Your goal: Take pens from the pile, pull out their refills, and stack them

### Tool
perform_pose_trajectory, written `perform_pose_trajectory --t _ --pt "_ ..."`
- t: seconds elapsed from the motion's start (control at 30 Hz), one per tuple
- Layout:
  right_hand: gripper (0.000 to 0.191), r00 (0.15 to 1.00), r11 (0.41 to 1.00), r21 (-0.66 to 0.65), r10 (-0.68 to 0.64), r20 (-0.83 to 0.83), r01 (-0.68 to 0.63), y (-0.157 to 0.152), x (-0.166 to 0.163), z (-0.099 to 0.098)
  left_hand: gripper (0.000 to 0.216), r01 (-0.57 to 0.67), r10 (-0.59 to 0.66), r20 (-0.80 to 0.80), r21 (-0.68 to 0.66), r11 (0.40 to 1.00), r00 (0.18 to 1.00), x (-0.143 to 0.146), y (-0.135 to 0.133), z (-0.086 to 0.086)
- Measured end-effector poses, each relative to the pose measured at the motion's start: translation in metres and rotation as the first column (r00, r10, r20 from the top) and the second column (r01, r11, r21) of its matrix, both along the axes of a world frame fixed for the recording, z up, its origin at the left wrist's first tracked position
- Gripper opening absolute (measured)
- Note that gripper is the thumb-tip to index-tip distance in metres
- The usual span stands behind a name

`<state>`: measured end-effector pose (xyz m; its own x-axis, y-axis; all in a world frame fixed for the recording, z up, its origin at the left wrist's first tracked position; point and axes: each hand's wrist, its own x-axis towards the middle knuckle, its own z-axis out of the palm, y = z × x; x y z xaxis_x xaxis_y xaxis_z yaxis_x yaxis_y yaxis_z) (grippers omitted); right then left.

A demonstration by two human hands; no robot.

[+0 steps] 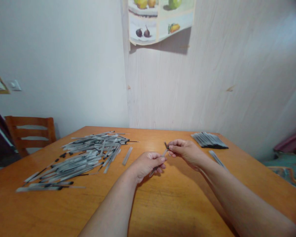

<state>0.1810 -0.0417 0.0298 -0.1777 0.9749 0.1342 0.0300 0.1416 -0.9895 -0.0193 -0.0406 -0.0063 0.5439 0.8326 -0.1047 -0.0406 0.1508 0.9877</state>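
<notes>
My left hand point(148, 164) is closed around a thin translucent tube point(164, 153), whose lower end shows below the fingers. At the tube's upper end, my right hand point(184, 150) pinches a slim black piece point(165, 144) between thumb and fingertips. Whether the black piece is inside the tube or only against it, I cannot tell. Both hands are close together above the middle of the table. To the left lies a loose heap of similar tubes point(74, 164) with black parts. A single clear tube point(127, 156) lies between that heap and my left hand.
A neat row of tubes with black ends point(209, 141) lies at the table's back right. Closer in, a few tubes point(217, 159) sit beside my right forearm. Behind the wooden table point(172, 207) rises a wall; a wooden chair point(31, 131) stands at the left.
</notes>
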Motion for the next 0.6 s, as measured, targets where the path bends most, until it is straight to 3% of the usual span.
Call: perform_pose_trajectory --t 0.6 --pt "0.027 0.994 0.999 0.049 -0.015 0.109 0.009 0.0028 0.0034 -0.0020 0.043 -0.011 0.011 -0.030 -0.001 1.000 0.999 0.0004 0.0007 -0.0012"
